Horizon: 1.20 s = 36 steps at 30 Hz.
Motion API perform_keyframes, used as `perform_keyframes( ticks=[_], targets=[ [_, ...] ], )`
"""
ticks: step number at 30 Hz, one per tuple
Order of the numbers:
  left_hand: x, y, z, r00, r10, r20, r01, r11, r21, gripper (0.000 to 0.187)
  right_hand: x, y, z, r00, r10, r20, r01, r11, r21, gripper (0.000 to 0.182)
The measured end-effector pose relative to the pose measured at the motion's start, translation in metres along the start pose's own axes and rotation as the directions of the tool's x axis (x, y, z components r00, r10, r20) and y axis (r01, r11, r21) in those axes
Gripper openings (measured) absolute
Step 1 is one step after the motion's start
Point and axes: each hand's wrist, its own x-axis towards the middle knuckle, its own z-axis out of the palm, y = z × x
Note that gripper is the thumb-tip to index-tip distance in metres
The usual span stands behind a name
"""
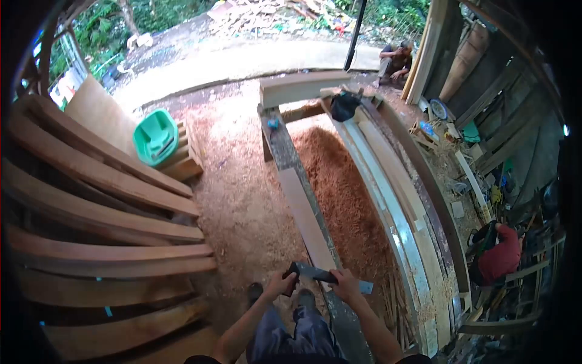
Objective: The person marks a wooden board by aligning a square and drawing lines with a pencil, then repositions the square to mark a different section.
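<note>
Low in the middle of the view, a long flat tool (315, 273) with a dark grip at its left end and a pale bluish right end lies between my hands. Its exact kind is not clear; it looks like a handsaw or a large square. My left hand (280, 285) is closed round the dark grip. Further right, my right hand (345, 287) holds the flat part, and the pale end sticks out beyond the fingers. Under the tool runs a narrow wooden board (306, 218), lying on a dark beam (284, 151).
Curved timber planks (109, 176) are stacked at the left, near a green plastic tub (140, 138). Reddish sawdust (339, 182) lies beside the beam. Long boards (391, 176) run along a bench to the right. One person in red (500, 258) sits at right; another person (395, 62) crouches at the back.
</note>
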Motion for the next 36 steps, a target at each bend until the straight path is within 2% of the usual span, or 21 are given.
perform_keyframes(
  ticks=[2, 5, 8, 10, 14, 16, 19, 22, 24, 26, 30, 32, 33, 36],
  targets=[
    [-0.009, 0.011, -0.008, 1.0, 0.025, 0.012, -0.025, 1.0, -0.007, 0.029, -0.011, -0.015, 0.001, 0.999, 0.044, 0.009, -0.045, 0.999, 0.028, 0.054],
    [-0.003, 0.035, -0.037, 0.993, 0.071, 0.093, -0.069, 0.997, -0.02, 0.032, -0.008, -0.045, 0.004, 0.991, 0.063, -0.115, -0.065, 0.998, -0.018, 0.05],
    [0.008, 0.071, -0.064, 0.981, 0.059, 0.184, -0.056, 0.998, -0.022, 0.034, 0.007, -0.074, 0.001, 0.97, 0.148, -0.19, -0.145, 0.989, 0.03, 0.045],
    [0.004, 0.093, -0.077, 0.987, 0.04, 0.155, -0.054, 0.995, 0.083, 0.035, 0.011, -0.094, 0.011, 0.939, 0.211, -0.272, -0.186, 0.976, 0.116, 0.043],
    [0.016, 0.131, -0.103, 0.958, 0.058, 0.279, -0.078, 0.995, 0.061, 0.035, 0.021, -0.135, 0.007, 0.879, 0.264, -0.398, -0.246, 0.965, 0.096, 0.043],
    [0.022, 0.143, -0.11, 0.94, 0.049, 0.337, -0.092, 0.99, 0.111, 0.033, 0.024, -0.134, 0.02, 0.879, 0.345, -0.33, -0.298, 0.936, 0.186, 0.055],
    [0.044, 0.168, -0.104, 0.902, 0.054, 0.427, -0.134, 0.978, 0.161, 0.029, 0.029, -0.127, 0.027, 0.844, 0.372, -0.386, -0.343, 0.928, 0.145, 0.057],
    [0.06, 0.183, -0.092, 0.896, 0.016, 0.443, -0.15, 0.952, 0.268, 0.027, 0.035, -0.125, 0.019, 0.794, 0.449, -0.41, -0.381, 0.893, 0.241, 0.059],
    [0.084, 0.197, -0.084, 0.854, 0.043, 0.518, -0.163, 0.968, 0.188, 0.028, 0.048, -0.13, -0.006, 0.766, 0.526, -0.371, -0.435, 0.848, 0.304, 0.059],
    [0.109, 0.216, -0.074, 0.837, 0.014, 0.547, -0.158, 0.963, 0.217, 0.03, 0.06, -0.121, -0.006, 0.708, 0.469, -0.528, -0.418, 0.881, 0.222, 0.052],
    [0.152, 0.27, -0.054, 0.837, -0.006, 0.547, -0.229, 0.904, 0.362, 0.03, 0.106, -0.1, -0.021, 0.653, 0.448, -0.61, -0.356, 0.893, 0.275, 0.052],
    [0.18, 0.294, -0.047, 0.808, 0.026, 0.589, -0.282, 0.895, 0.347, 0.029, 0.134, -0.093, -0.031, 0.652, 0.552, -0.521, -0.446, 0.834, 0.325, 0.055],
    [0.202, 0.301, -0.046, 0.819, -0.016, 0.574, -0.265, 0.876, 0.402, 0.028, 0.151, -0.088, -0.025, 0.636, 0.566, -0.524, -0.442, 0.824, 0.354, 0.055],
    [0.245, 0.32, -0.038, 0.8, -0.078, 0.595, -0.285, 0.822, 0.492, 0.027, 0.181, -0.069, -0.02, 0.513, 0.624, -0.589, -0.47, 0.778, 0.416, 0.051]
  ],
)
